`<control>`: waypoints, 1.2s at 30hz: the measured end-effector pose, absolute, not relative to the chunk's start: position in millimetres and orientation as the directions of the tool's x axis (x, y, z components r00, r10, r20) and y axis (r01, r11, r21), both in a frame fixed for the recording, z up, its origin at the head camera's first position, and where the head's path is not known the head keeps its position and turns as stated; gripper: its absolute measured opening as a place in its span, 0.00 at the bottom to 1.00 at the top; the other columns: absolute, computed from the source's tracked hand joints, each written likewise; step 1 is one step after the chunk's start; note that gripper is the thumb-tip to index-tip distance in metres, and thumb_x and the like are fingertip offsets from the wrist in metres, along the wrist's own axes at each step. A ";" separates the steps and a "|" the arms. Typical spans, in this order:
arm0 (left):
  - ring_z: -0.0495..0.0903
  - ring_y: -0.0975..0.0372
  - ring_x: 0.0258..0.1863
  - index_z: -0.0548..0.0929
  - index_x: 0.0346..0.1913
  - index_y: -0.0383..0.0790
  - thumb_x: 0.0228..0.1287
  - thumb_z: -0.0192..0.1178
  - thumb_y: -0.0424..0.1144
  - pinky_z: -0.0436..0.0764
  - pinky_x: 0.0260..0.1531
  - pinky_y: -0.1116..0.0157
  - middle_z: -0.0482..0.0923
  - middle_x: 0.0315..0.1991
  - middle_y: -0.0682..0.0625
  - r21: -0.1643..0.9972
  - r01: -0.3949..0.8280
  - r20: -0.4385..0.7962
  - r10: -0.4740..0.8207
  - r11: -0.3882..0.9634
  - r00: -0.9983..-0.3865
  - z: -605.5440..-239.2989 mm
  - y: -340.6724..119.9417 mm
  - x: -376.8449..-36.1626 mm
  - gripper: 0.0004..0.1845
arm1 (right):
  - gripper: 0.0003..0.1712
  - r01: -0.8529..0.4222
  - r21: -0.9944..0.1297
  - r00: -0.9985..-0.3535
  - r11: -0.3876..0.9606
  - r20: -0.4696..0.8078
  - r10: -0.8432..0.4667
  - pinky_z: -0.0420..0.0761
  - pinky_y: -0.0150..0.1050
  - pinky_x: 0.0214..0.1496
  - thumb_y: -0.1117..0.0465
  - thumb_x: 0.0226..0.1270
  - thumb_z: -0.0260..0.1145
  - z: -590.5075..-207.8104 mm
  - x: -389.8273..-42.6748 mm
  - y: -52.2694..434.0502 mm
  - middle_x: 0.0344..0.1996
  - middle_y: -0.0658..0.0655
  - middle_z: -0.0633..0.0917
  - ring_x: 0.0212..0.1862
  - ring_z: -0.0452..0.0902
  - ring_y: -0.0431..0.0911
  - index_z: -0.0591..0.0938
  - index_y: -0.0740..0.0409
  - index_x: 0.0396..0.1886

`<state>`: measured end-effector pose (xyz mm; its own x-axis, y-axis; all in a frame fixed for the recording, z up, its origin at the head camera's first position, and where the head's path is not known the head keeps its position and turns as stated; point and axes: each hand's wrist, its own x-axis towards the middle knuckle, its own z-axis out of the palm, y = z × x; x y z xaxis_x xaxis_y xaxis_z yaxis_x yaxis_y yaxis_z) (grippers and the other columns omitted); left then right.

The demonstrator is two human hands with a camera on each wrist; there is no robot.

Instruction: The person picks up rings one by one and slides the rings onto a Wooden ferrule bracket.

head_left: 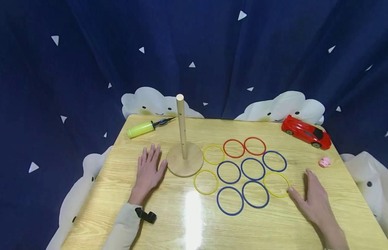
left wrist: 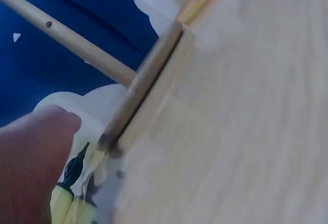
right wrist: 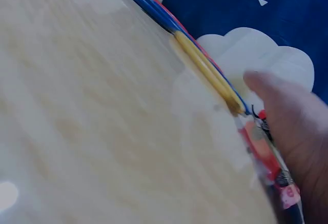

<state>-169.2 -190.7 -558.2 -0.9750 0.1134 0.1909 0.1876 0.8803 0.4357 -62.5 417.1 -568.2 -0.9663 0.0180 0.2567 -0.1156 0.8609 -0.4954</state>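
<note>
My left hand [head_left: 147, 174] lies flat on the table with its fingers straight, just left of the round base [head_left: 194, 166] of a wooden peg stand [head_left: 182, 128]. In the left wrist view its thumb [left wrist: 41, 147] shows near that base. My right hand [head_left: 315, 201] rests at the right with relaxed fingers and holds nothing. Its thumb is close to the edge of a yellow ring [head_left: 279, 196]; I cannot tell whether they touch. Several blue rings [head_left: 230, 215], two red rings [head_left: 233, 140] and other yellow rings [head_left: 206, 193] lie flat between the stand and the right hand.
A yellow-green hand pump [head_left: 140, 129] with a black nozzle lies at the back left. At the back right sits a red toy car [head_left: 306, 132], with a small pink pig figure [head_left: 324, 161] in front of it. A dark blue curtain [head_left: 212, 41] hangs behind the wooden table [head_left: 162, 229].
</note>
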 end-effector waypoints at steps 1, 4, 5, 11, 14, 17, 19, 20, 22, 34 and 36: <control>0.38 0.39 0.83 0.52 0.85 0.46 0.82 0.42 0.62 0.40 0.80 0.36 0.43 0.86 0.45 0.475 0.196 0.186 0.120 0.858 -0.975 -556.6 -187.7 -169.2 0.39 | 0.59 -0.131 -0.533 -0.967 0.836 0.256 0.012 0.42 0.47 0.86 0.49 0.69 0.72 -568.1 -62.2 413.5 0.77 0.77 0.61 0.78 0.51 0.75 0.46 0.60 0.86; 0.37 0.40 0.84 0.50 0.85 0.44 0.81 0.47 0.61 0.40 0.79 0.35 0.42 0.86 0.44 0.583 0.254 0.201 0.166 0.772 -0.965 -551.2 -175.3 -170.8 0.42 | 0.63 -0.148 -0.583 -0.971 0.799 0.240 -0.005 0.46 0.42 0.85 0.49 0.63 0.77 -568.4 -62.7 404.6 0.75 0.76 0.66 0.75 0.58 0.76 0.48 0.62 0.85; 0.36 0.42 0.84 0.49 0.86 0.43 0.80 0.49 0.60 0.39 0.80 0.36 0.41 0.86 0.44 0.612 0.277 0.210 0.185 0.741 -0.960 -549.1 -170.4 -171.7 0.43 | 0.64 -0.151 -0.580 -0.972 0.801 0.235 -0.013 0.49 0.46 0.85 0.49 0.61 0.78 -568.1 -63.6 402.2 0.75 0.75 0.66 0.74 0.59 0.76 0.50 0.63 0.85; 0.38 0.48 0.85 0.46 0.86 0.49 0.74 0.61 0.56 0.43 0.81 0.40 0.40 0.86 0.52 0.764 0.342 0.256 0.228 0.548 -0.939 -549.0 -141.9 -185.7 0.48 | 0.64 -0.157 -0.513 -0.975 0.844 0.218 -0.048 0.54 0.77 0.70 0.43 0.54 0.81 -569.2 -70.1 393.5 0.74 0.75 0.66 0.73 0.58 0.75 0.60 0.66 0.81; 0.43 0.47 0.84 0.50 0.85 0.44 0.72 0.66 0.52 0.46 0.82 0.43 0.44 0.86 0.51 0.823 0.341 0.269 0.215 0.454 -0.939 -554.6 -133.7 -192.1 0.49 | 0.63 -0.183 -0.475 -0.969 0.861 0.234 -0.077 0.58 0.78 0.63 0.41 0.50 0.83 -571.7 -73.1 389.7 0.71 0.74 0.68 0.70 0.60 0.74 0.65 0.68 0.77; 0.44 0.47 0.84 0.51 0.85 0.40 0.70 0.68 0.55 0.47 0.82 0.46 0.46 0.86 0.46 0.810 0.341 0.263 0.223 0.477 -0.939 -558.8 -132.4 -193.8 0.52 | 0.61 -0.219 -0.445 -0.958 0.868 0.269 -0.103 0.61 0.74 0.59 0.40 0.47 0.84 -573.7 -75.3 385.1 0.68 0.72 0.70 0.67 0.63 0.72 0.71 0.70 0.73; 0.44 0.48 0.84 0.51 0.85 0.38 0.68 0.66 0.60 0.47 0.82 0.47 0.45 0.86 0.44 0.767 0.335 0.242 0.237 0.547 -0.941 -561.5 -135.2 -192.3 0.54 | 0.60 -0.232 -0.435 -0.951 0.870 0.289 -0.109 0.62 0.72 0.59 0.39 0.45 0.85 -574.3 -76.0 383.1 0.67 0.71 0.71 0.66 0.64 0.71 0.73 0.69 0.71; 0.44 0.48 0.84 0.50 0.85 0.38 0.67 0.66 0.63 0.47 0.82 0.47 0.45 0.86 0.43 0.738 0.333 0.228 0.247 0.587 -0.942 -563.1 -137.5 -191.4 0.55 | 0.60 -0.236 -0.435 -0.950 0.869 0.294 -0.110 0.62 0.72 0.58 0.40 0.45 0.85 -575.3 -75.7 382.4 0.67 0.71 0.71 0.65 0.64 0.71 0.73 0.69 0.72; 0.44 0.47 0.84 0.50 0.85 0.37 0.66 0.64 0.67 0.47 0.82 0.47 0.45 0.85 0.42 0.688 0.335 0.207 0.268 0.644 -0.941 -566.2 -142.6 -190.1 0.58 | 0.60 -0.236 -0.432 -0.949 0.870 0.297 -0.110 0.62 0.72 0.58 0.40 0.45 0.85 -576.5 -74.7 381.6 0.67 0.71 0.71 0.65 0.64 0.70 0.73 0.68 0.72; 0.47 0.52 0.84 0.53 0.84 0.39 0.65 0.60 0.73 0.50 0.83 0.51 0.48 0.85 0.46 0.548 0.341 0.167 0.300 0.764 -0.939 -576.3 -166.4 -197.5 0.57 | 0.56 -0.223 -0.432 -0.941 0.874 0.328 -0.078 0.63 0.71 0.58 0.40 0.42 0.86 -573.9 -75.4 377.8 0.63 0.69 0.73 0.63 0.66 0.68 0.77 0.68 0.66; 0.47 0.52 0.84 0.54 0.84 0.39 0.66 0.59 0.72 0.50 0.83 0.51 0.49 0.85 0.47 0.541 0.336 0.165 0.295 0.771 -0.941 -576.2 -168.5 -197.5 0.56 | 0.55 -0.220 -0.438 -0.939 0.872 0.337 -0.067 0.63 0.70 0.58 0.40 0.40 0.87 -572.2 -75.4 377.4 0.61 0.69 0.74 0.62 0.66 0.68 0.78 0.69 0.63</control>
